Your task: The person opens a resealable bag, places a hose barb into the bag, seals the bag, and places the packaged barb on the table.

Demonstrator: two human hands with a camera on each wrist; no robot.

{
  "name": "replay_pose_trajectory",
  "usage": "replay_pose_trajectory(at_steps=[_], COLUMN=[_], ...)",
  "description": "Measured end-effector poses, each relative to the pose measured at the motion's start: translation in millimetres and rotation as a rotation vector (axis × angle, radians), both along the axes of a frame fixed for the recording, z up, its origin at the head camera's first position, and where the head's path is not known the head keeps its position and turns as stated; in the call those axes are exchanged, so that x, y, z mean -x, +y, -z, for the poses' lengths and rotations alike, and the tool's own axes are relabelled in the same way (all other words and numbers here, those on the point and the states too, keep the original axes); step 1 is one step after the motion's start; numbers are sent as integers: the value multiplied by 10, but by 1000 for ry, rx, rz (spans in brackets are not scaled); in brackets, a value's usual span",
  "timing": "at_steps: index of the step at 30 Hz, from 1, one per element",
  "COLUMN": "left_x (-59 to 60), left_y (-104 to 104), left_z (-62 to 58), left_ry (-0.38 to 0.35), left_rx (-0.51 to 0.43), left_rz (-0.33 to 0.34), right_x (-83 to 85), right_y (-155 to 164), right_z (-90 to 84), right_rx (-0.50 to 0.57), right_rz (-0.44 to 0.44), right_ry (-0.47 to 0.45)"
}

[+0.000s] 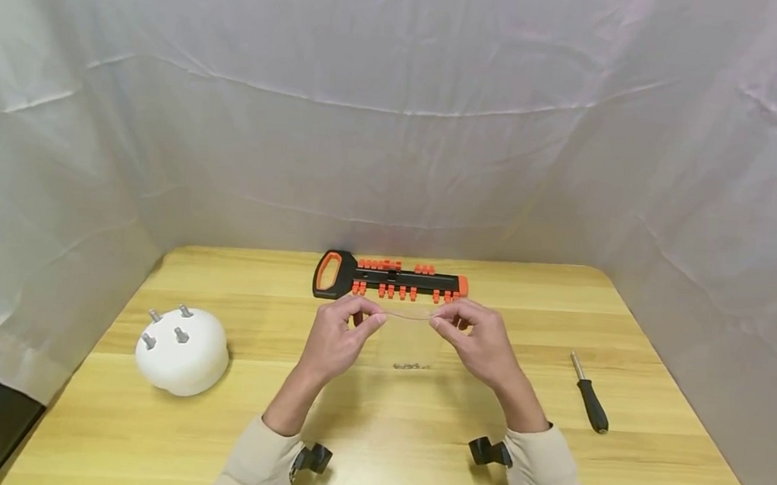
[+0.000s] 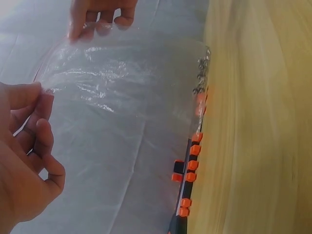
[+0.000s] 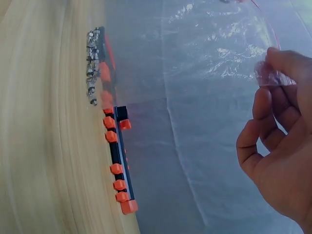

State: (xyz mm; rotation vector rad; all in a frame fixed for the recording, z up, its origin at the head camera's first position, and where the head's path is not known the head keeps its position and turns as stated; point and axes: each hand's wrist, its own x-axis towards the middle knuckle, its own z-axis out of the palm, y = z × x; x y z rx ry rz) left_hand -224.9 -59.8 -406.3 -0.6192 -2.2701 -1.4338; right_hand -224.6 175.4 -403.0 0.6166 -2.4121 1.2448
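Observation:
A clear zip bag [image 2: 122, 73] hangs upright between the two hands, its thin reddish top edge stretched from one to the other. My left hand [image 1: 341, 334] pinches one top corner between thumb and index finger. At the opposite corner my right hand [image 1: 479, 341] pinches the same edge. Small metal screws [image 1: 411, 366] lie along the bottom of the bag, and in the right wrist view they form a row [image 3: 92, 66]. Whether the bag's mouth is sealed I cannot tell.
Behind the hands lies a black and orange rack [image 1: 406, 279] with a loop handle and orange clips. A white rounded object [image 1: 184, 360] with several metal bolts stands at the left. A black-handled screwdriver [image 1: 591, 403] lies at the right. Grey sheeting [image 1: 395, 159] surrounds the wooden table [image 1: 398, 464].

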Motion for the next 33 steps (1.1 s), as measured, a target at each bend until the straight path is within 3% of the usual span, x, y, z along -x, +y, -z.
replay_pose_trajectory(at_steps=[4,12,17,33], left_x=[-21,-46,-51,-88], left_y=[20,39,55,164], left_z=[12,26,18,51], left_ry=[4,9,20,32], left_rx=[-14,-21,-30,1], left_rz=[1,16,23,51], right_x=[-16,-47,-63,-75], right_y=[-15,-113,-143,-225], right_z=[6,18,4,-18], right_rx=[-37,-12,-8,-143], right_rz=[-13,-36,-15,-60], right_ry=[20,16,72,246])
